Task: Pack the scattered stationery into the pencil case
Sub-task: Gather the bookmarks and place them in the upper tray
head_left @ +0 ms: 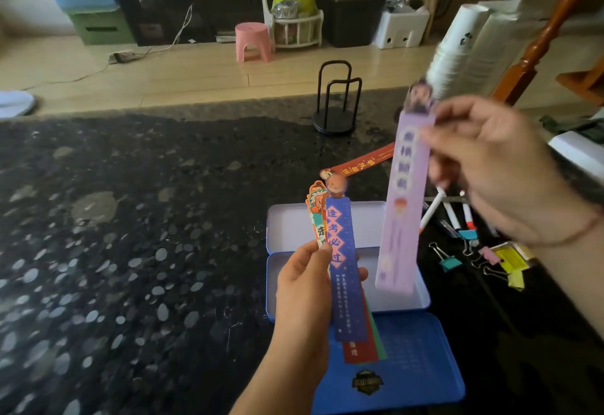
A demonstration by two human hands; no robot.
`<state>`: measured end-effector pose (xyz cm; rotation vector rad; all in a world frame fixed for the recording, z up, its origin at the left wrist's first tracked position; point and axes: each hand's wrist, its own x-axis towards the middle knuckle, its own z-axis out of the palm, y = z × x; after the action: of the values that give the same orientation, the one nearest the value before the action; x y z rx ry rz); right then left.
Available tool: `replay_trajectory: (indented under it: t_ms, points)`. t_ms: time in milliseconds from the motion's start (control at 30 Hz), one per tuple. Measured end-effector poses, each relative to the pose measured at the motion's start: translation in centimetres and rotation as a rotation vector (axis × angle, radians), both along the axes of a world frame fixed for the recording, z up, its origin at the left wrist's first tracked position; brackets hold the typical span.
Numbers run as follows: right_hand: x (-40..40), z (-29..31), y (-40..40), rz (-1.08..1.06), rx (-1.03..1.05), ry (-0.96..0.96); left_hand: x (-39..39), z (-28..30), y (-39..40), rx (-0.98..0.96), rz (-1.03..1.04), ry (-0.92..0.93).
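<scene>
Your left hand [305, 279] grips a small bunch of bookmarks [343, 271], thumb in front and fingers curled behind. Your right hand [490, 166] pinches a purple bookmark [403, 205] near its top, so it hangs down over the open pencil case [287, 228] on the table [130, 218]. You look to be gathering the bookmarks. Next, I think, add the purple one to the bunch and lay them flat in the case. A red bookmark [362, 163], pens [452, 215] and clips [449, 262] wait nearby.
</scene>
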<state>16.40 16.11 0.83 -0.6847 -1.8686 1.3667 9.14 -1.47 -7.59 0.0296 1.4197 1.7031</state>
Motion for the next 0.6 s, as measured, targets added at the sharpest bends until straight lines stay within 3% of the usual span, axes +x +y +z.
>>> replay_trajectory:
  t_ms: [167, 267, 333, 400, 467, 533, 600]
  points:
    - [0.9, -5.6, -3.8, 0.070, -0.297, -0.181, 0.8, 0.4, 0.1, -0.008, -0.069, 0.073]
    - [0.1, -6.9, -2.8, 0.067, -0.301, -0.314, 0.9, 0.6, -0.1, -0.032, -0.076, 0.163]
    - [-1.5, -7.2, -0.2, -0.033, -0.094, -0.356, 0.5, 0.6, -0.2, -0.038, -0.065, 0.190]
    - [-3.8, -7.5, 3.2, -0.103, 0.319, -0.443, 0.0, 0.6, -0.4, -0.043, -0.042, 0.192]
    - [-6.5, -8.2, 5.9, -0.025, 0.658, -0.719, -0.4, 0.6, -0.5, -0.039, -0.023, 0.172]
    - [-9.1, -9.4, 8.1, 0.149, 0.784, -0.981, -0.7, 0.5, -0.6, -0.033, -0.012, 0.148]
    - [-11.1, -10.2, 9.1, 0.321, 0.807, -1.106, -0.8, 0.4, -0.7, -0.029, -0.001, 0.139]
